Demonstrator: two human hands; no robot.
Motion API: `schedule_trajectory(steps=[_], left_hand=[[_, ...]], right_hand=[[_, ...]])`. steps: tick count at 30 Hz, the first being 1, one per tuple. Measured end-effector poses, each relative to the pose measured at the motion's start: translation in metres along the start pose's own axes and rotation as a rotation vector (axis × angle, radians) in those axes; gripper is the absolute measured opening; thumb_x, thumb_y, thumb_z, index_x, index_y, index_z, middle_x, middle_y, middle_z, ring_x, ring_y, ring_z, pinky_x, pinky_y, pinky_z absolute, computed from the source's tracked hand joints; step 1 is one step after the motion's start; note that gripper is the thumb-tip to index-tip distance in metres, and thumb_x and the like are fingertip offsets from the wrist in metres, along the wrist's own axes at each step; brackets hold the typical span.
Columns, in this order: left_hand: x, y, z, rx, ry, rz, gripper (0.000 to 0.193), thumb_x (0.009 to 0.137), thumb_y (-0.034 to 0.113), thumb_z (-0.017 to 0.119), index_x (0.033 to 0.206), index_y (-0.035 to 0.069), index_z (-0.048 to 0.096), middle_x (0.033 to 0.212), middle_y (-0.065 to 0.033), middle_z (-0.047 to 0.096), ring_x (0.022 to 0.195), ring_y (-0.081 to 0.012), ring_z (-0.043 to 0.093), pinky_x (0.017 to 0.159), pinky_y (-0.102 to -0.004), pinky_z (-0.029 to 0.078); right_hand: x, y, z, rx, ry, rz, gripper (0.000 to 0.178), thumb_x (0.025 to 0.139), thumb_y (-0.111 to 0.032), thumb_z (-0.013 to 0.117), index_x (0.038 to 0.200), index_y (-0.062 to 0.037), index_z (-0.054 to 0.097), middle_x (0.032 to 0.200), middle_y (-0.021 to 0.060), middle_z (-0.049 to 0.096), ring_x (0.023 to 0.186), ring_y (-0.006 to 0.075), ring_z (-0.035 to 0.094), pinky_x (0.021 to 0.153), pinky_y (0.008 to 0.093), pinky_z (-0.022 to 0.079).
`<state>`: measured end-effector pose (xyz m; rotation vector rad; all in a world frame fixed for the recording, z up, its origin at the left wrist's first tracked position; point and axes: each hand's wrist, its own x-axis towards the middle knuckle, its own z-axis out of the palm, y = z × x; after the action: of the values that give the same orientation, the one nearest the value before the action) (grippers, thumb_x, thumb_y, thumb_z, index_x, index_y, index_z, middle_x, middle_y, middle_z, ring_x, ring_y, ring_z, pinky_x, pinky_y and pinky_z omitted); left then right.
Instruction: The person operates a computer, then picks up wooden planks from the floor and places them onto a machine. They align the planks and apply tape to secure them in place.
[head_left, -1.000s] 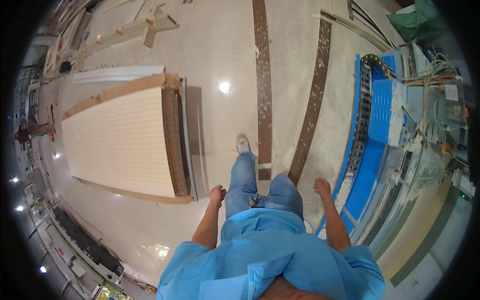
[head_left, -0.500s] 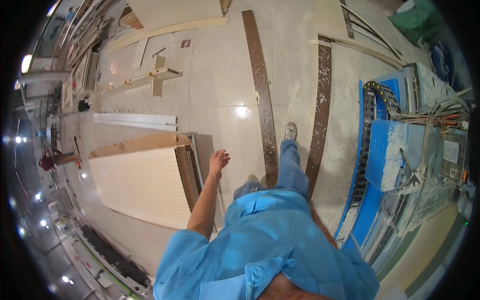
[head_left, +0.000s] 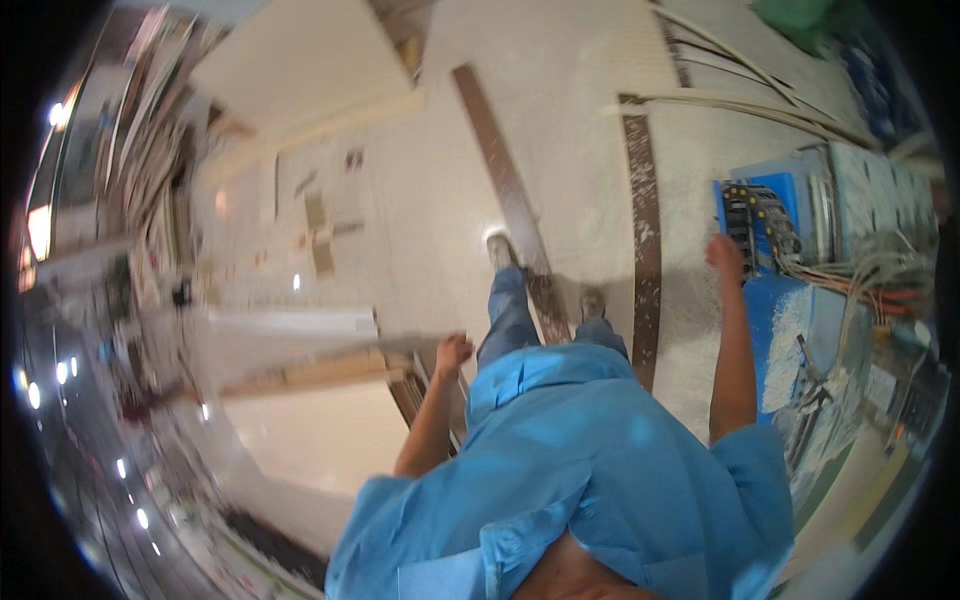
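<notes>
Strips (head_left: 493, 150) between stack (head_left: 310, 430) and machine (head_left: 780, 310)

On the floor (head_left: 420, 220), the stack lies left, the machine right. The left shoe (head_left: 500, 250) is just left of the left strip; the right shoe (head_left: 592, 303) is between both strips. A bar (head_left: 285, 322) lies beyond the stack, a board (head_left: 300, 60) farther ahead at left. Cables (head_left: 850, 275) lie on the machine.

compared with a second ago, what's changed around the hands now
The right hand has swung forward, near the blue machine in view; the left hand, after swinging forward, has dropped back a little. With the steps ahead, the panel stack came lower in view. No grasp or release shows. The brown strips still lie on the floor.
</notes>
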<state>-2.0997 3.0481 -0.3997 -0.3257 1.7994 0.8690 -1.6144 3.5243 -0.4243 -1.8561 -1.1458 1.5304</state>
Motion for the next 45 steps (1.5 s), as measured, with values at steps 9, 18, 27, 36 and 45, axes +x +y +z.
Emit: schedule_trajectory(steps=[9, 18, 27, 36, 45], left_hand=[[0.141, 0.222, 0.006, 0.488, -0.111, 0.010, 0.050, 0.097, 0.033, 0.060, 0.138, 0.005, 0.052, 0.117, -0.0172, 0.068, 0.096, -0.0268, 0.070, 0.080, -0.0394, 0.055], [0.226, 0.514, 0.192, 0.335, -0.082, 0.332, 0.035, 0.100, 0.028, 0.054, 0.125, 0.003, 0.059, 0.096, -0.0083, 0.067, 0.078, -0.0177, 0.066, 0.064, -0.0279, 0.051], [0.151, 0.593, 0.425, 0.642, -0.583, 0.426, 0.046, 0.101, 0.038, 0.061, 0.135, 0.006, 0.057, 0.114, -0.0128, 0.070, 0.095, -0.0216, 0.069, 0.081, -0.0356, 0.054], [0.262, 0.653, 0.523, 1.315, -0.589, 0.284, 0.038, 0.096, 0.029, 0.062, 0.118, -0.002, 0.065, 0.087, -0.0096, 0.071, 0.074, -0.0188, 0.068, 0.063, -0.0301, 0.053], [0.171, 0.764, 0.832, 1.071, -0.769, 0.598, 0.036, 0.099, 0.029, 0.061, 0.122, 0.002, 0.063, 0.104, -0.0116, 0.071, 0.088, -0.0189, 0.069, 0.073, -0.0283, 0.052]], right_hand=[[-0.181, 0.141, 0.156, -0.219, -0.014, 0.662, 0.042, 0.097, -0.043, 0.061, 0.084, -0.0035, 0.069, 0.073, 0.0112, 0.066, 0.068, 0.0234, 0.065, 0.062, 0.0418, 0.052], [-0.079, 0.123, 0.173, 0.029, 0.159, 0.897, 0.034, 0.093, -0.038, 0.067, 0.086, -0.0047, 0.070, 0.064, 0.0109, 0.065, 0.056, 0.0227, 0.063, 0.057, 0.0395, 0.054], [0.213, -0.240, 0.083, 0.228, 0.308, -0.027, 0.037, 0.100, -0.038, 0.060, 0.109, -0.0031, 0.068, 0.095, 0.0080, 0.070, 0.083, 0.0165, 0.068, 0.074, 0.0333, 0.053], [0.265, -0.275, 0.042, 0.094, 0.461, 0.234, 0.048, 0.096, -0.035, 0.066, 0.131, -0.0027, 0.059, 0.098, 0.0130, 0.072, 0.088, 0.0207, 0.071, 0.079, 0.0362, 0.055], [0.315, -0.191, 0.007, 0.371, 0.628, 0.598, 0.039, 0.088, -0.033, 0.065, 0.103, 0.0012, 0.073, 0.078, 0.0130, 0.072, 0.070, 0.0217, 0.069, 0.067, 0.0365, 0.054]])
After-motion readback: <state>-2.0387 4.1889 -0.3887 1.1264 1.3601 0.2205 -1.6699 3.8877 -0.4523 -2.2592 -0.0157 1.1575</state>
